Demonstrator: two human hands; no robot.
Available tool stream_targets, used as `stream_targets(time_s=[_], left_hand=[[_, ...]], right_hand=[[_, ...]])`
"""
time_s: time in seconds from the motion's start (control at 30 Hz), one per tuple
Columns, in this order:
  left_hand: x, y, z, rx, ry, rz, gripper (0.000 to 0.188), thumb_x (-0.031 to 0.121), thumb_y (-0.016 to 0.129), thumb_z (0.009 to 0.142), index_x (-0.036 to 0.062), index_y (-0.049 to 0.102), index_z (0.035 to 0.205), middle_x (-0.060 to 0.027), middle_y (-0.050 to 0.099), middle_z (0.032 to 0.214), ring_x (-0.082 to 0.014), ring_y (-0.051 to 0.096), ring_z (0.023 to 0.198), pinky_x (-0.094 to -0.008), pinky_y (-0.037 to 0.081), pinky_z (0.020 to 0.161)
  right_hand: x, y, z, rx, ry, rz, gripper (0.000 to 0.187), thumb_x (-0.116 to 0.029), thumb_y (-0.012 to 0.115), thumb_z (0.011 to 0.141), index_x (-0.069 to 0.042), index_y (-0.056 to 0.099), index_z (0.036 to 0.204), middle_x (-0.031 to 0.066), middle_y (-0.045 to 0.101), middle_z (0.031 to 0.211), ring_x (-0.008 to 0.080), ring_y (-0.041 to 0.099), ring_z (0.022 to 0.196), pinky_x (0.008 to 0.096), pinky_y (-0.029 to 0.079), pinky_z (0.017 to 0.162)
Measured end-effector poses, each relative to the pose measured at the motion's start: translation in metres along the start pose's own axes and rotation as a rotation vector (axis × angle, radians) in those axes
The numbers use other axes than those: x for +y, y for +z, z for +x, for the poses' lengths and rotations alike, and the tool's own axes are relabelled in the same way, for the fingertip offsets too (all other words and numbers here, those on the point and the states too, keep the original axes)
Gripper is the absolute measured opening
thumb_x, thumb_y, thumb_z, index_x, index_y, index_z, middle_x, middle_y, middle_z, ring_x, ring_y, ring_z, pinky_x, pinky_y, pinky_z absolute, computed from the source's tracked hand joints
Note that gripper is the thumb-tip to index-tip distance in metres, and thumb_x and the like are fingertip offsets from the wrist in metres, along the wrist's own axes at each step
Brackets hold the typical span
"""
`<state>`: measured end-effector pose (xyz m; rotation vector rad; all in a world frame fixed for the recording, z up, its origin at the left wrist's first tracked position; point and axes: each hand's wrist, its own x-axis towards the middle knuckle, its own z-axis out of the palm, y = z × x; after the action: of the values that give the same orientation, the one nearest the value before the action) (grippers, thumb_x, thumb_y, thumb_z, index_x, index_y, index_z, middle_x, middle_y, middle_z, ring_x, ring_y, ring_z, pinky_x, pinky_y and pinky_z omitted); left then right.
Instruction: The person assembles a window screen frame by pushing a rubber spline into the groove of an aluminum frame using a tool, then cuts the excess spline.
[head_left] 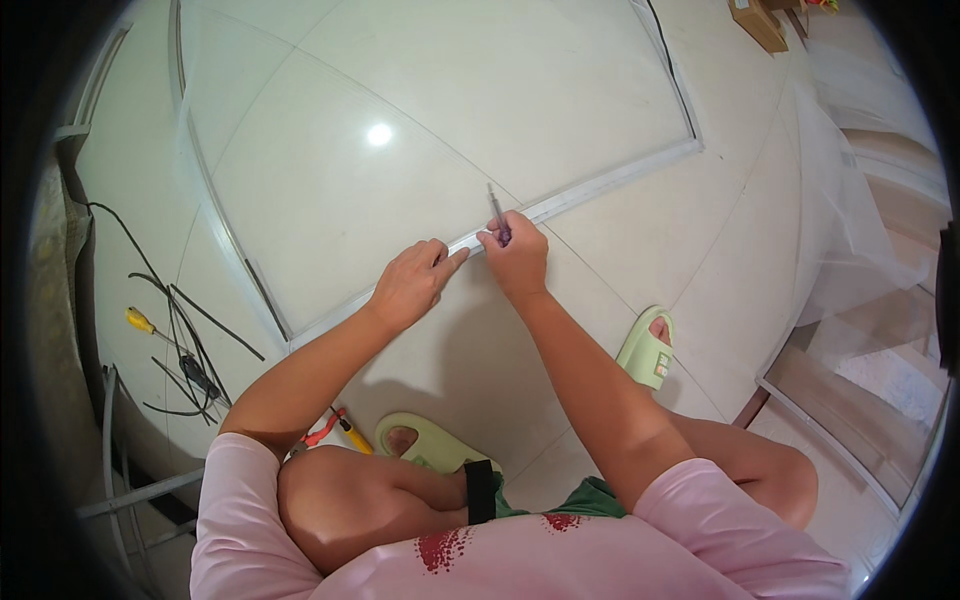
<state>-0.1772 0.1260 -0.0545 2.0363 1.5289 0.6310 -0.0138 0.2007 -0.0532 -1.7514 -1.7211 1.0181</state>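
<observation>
A thin silvery window screen frame (600, 190) lies on the floor in front of me, its near bar running up from lower left to right. My left hand (410, 285) is laid over this bar, fingers curled onto it and one finger stretched along it. Just to the right, my right hand (520, 258) is closed around a slim screwdriver-like tool (496, 208) with a grey shaft and a dark purple grip. Its shaft points away from me, above the bar. Part of the grip is hidden in my fingers.
Loose black cords (180, 320) and a yellow-handled screwdriver (140, 320) lie at left. Red-handled pliers (325, 428) and a yellow-handled tool (355, 437) are by my left knee. Sheer white mesh (850, 210) covers panels at right. A cardboard box (762, 25) stands far right.
</observation>
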Motion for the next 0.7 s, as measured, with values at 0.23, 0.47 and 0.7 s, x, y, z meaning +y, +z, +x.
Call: stream_targets(time_s=[0.23,0.47,0.7], left_hand=[[-0.006,-0.006,-0.025,0.124,-0.171,-0.057,0.042,-0.001,0.065,0.073,0.0127,0.065,0.113,-0.0077,0.056,0.086,-0.0237,0.057,0.074,-0.035,0.049,0.061],[0.008,-0.022,-0.028,-0.022,-0.234,0.082,0.031,0.0,0.063,0.077,0.0076,0.062,0.107,-0.0079,0.056,0.085,-0.025,0.058,0.073,-0.0362,0.049,0.065],[0.041,-0.021,0.074,-0.331,0.067,0.327,0.015,-0.001,0.056,0.077,0.0041,0.053,0.091,-0.0086,0.054,0.091,-0.0266,0.057,0.083,-0.0365,0.051,0.071]], right_hand=[[0.016,0.0,-0.001,-0.008,-0.206,-0.12,0.028,-0.007,0.079,0.066,-0.003,0.054,0.08,0.0107,0.056,0.074,0.0254,0.056,0.065,0.0368,0.047,0.061],[0.002,-0.007,0.008,-0.188,-0.009,-0.112,0.03,-0.009,0.08,0.066,-0.003,0.054,0.081,0.0113,0.057,0.075,0.0265,0.058,0.066,0.0369,0.047,0.063],[0.006,-0.05,0.039,-0.253,0.253,0.22,0.017,-0.01,0.074,0.073,-0.002,0.06,0.079,0.0098,0.061,0.067,0.0194,0.061,0.065,0.0331,0.048,0.061]])
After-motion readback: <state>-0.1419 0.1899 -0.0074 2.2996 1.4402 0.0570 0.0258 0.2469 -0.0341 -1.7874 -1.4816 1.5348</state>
